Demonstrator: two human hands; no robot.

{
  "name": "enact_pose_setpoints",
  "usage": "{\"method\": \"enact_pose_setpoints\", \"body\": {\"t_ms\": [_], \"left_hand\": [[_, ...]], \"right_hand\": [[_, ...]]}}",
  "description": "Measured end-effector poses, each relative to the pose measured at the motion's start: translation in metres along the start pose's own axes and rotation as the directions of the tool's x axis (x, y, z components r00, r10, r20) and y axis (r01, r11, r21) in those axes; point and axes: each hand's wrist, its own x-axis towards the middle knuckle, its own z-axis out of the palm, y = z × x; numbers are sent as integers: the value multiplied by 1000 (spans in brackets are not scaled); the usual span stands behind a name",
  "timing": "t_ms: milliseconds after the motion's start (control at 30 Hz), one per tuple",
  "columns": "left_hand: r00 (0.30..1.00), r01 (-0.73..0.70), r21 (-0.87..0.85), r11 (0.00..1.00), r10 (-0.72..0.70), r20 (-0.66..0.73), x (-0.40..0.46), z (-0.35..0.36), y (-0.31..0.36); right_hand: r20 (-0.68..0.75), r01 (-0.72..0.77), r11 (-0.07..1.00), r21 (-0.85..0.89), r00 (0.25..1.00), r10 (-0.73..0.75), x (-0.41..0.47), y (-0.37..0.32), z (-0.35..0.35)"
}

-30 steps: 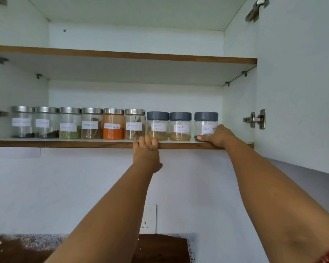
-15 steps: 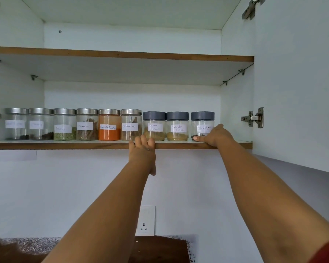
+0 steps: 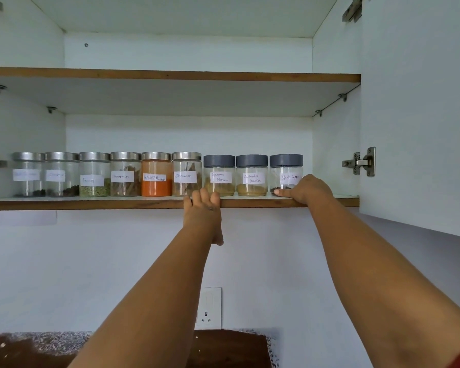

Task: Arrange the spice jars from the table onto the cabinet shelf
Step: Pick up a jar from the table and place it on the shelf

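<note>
A: Jars status? Where are they, how do they sit?

B: Nine spice jars in one row on the lower cabinet shelf (image 3: 91, 203), all upright, long axis vertical, lids up, paper labels facing out. The row runs left to right along the front edge. Six have steel lids, three have grey lids. From the left: two steel-lid jars with unreadable labels (image 3: 28, 174) (image 3: 61, 174), a greenish one (image 3: 94, 174), a brown-stick one (image 3: 125, 173), the Red Chilli Powder jar (image 3: 156, 174), the Cinnamon jar (image 3: 186, 173), then the Garam Masala jar (image 3: 219, 175), the Coriander Powder jar (image 3: 251, 175) and the Black Pepper jar (image 3: 286, 173).

A: Spacing?

B: Steel-lid ones sit just beside each other, nearly touching. Grey ones have small gaps between them.

A: Hands?

B: Left hand (image 3: 203, 212) hooks its fingers (image 3: 205, 193) over the shelf's front edge, below the Cinnamon and Garam Masala jars, thumb hanging under the shelf. It holds no jar. Right hand (image 3: 304, 188) lies on the shelf at the base of the Black Pepper jar, fingers pointing left across the jar's front. Can't tell whether it grips the jar or only touches it.

A: Rest?

B: Upper shelf (image 3: 170, 75) above. Wall socket (image 3: 209, 308) below, dark worktop (image 3: 229, 346) at the bottom.
</note>
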Motion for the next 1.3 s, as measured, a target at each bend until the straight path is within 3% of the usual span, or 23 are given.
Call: {"method": "enact_pose_setpoints", "body": {"t_ms": [300,533,667,800,900,1000,1167,1300], "left_hand": [[1000,-5,-6,1000,5,25,0,-1,-1],[998,-9,-5,1000,9,60,-1,-5,-2],[997,-19,-20,1000,20,73,-4,-11,-3],[987,-75,-73,994,84,136,-13,-22,-12],[980,-113,-224,968,146,138,-26,-29,-25],[992,-110,-326,939,123,21,-48,-31,-38],[994,-24,-309,951,-10,-110,-81,-23,-66],[984,46,-384,922,-109,-144,-97,-18,-94]], "right_hand": [[-10,-16,998,66,1000,17,-14,-1,-2],[-113,37,994,-105,992,-48,-45,3,10],[-64,17,994,-104,998,-23,-68,-1,20],[-73,159,971,-179,982,-174,-100,-7,32],[-143,271,943,-193,943,-300,-122,-14,38],[-196,351,916,-196,901,-387,-145,-31,44],[-246,582,732,-355,697,-674,-183,-79,68],[-269,673,640,-371,581,-768,-213,-128,80]]}}
